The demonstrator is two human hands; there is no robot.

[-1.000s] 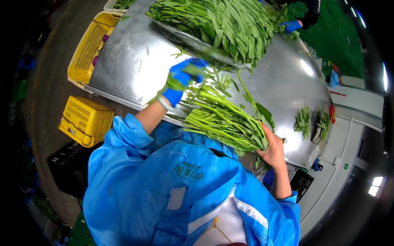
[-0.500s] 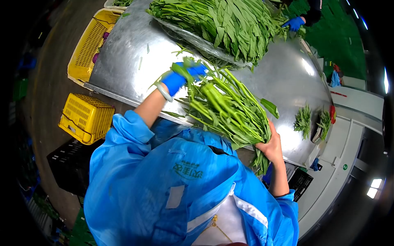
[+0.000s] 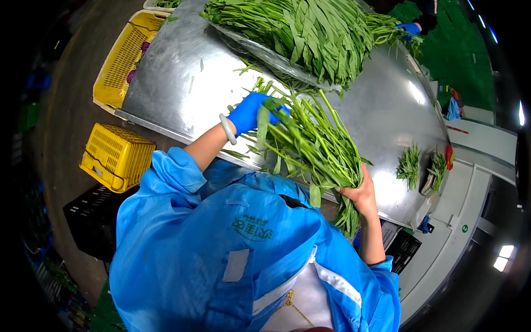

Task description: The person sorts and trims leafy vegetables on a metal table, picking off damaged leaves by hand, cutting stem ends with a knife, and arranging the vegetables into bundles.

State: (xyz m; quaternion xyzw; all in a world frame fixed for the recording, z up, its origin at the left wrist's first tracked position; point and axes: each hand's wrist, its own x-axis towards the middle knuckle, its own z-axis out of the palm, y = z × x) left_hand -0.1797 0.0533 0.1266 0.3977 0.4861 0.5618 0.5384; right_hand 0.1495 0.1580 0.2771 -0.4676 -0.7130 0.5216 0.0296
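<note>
A bunch of leafy green stems [image 3: 315, 141] slants over the near edge of the metal table. My right hand [image 3: 360, 191], bare, is wrapped round its leafy lower right end, with some leaves hanging below. At the bunch's upper left is my left hand [image 3: 255, 115] in a blue glove, its fingers curled round some leaves and stems. A pale bangle [image 3: 228, 129] circles the left wrist. Beyond the hands lies a large heap of the same greens [image 3: 310, 39] on clear plastic [image 3: 265, 55].
The metal table [image 3: 171, 83] has two small bunches [image 3: 408, 166] at its right. Yellow crates [image 3: 119, 66] [image 3: 117, 156] stand at the left, above a black crate [image 3: 91, 221]. A co-worker's blue-gloved hand [image 3: 409, 29] touches greens at the far side.
The bunch has turned more upright and its stem ends have moved up and right. My left hand has shifted slightly right and down. The co-worker's hand has moved right.
</note>
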